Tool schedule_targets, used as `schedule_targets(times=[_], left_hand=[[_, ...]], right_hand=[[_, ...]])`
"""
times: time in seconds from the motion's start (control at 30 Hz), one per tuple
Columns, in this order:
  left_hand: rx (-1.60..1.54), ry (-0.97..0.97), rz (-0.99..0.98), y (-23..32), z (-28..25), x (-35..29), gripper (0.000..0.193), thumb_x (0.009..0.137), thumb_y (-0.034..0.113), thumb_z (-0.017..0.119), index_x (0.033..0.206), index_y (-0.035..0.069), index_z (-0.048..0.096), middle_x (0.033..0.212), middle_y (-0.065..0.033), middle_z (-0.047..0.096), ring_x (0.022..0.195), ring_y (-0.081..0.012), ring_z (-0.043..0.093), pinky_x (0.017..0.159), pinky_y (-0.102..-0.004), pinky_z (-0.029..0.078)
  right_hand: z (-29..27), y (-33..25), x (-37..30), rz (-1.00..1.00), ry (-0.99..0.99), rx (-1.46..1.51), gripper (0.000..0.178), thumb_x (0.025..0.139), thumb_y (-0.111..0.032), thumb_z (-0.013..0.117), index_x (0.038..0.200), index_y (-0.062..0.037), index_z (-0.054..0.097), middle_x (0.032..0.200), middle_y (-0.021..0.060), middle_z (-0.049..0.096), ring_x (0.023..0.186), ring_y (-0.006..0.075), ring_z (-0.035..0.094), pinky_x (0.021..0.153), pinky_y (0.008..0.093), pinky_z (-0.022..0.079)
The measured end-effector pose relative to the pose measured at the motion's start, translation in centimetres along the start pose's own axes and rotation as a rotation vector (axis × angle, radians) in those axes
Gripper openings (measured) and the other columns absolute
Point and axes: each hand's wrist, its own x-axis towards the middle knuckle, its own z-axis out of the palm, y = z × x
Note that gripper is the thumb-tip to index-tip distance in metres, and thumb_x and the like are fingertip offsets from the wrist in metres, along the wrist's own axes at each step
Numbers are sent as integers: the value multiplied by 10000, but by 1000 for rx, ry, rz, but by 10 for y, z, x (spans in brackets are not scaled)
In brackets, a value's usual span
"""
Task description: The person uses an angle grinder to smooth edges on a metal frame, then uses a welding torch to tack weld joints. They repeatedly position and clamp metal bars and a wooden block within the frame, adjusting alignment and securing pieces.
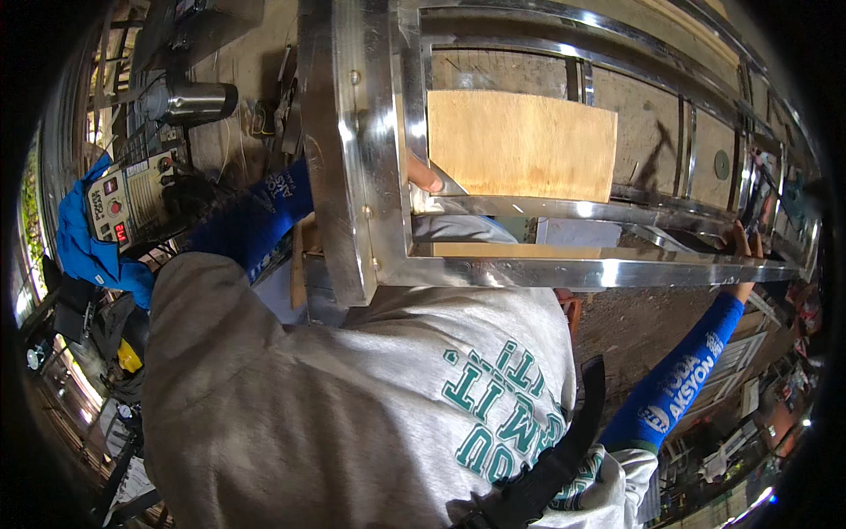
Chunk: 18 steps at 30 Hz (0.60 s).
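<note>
A large shiny metal frame [348,176] of welded square tubing lies across in front of me, its broad post on the left and long rails running off to the right. My left hand [425,174] comes from behind the broad post. Its fingers show in part, closed on the inner tube; the rest is hidden. At the far right end, my right hand [747,242] has its fingers wrapped round the near rails. Beyond the left hand, a flat light-brown wooden board [520,145] shows through the frame's opening.
On the left stands a beige machine with a lit display, apparently a welder [132,207], with a blue cloth [84,229] beside it. A steel tumbler [201,103] is farther back. Past the board are a hammer-shaped tool [652,150] and a small round disc [721,165].
</note>
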Motion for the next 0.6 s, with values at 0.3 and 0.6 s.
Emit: schedule_targets(times=[0.3,0.6], left_hand=[[-57,17,-171,-5,-11,38,574,821,268,832,1274,-3,608,1112,-138,670,1018,-185,611,885,-356,460],[141,-84,-363,57,16,20,734,824,533,803,1322,33,600,1064,-161,669,955,-163,616,816,-383,516]], right_hand=[[42,-139,-70,519,238,724,315,1001,-130,620,1280,17,633,1213,100,637,1054,217,647,885,363,550],[43,-315,-9,295,30,858,548,955,-14,640,1464,-56,442,1284,117,598,1010,165,637,858,300,541]])
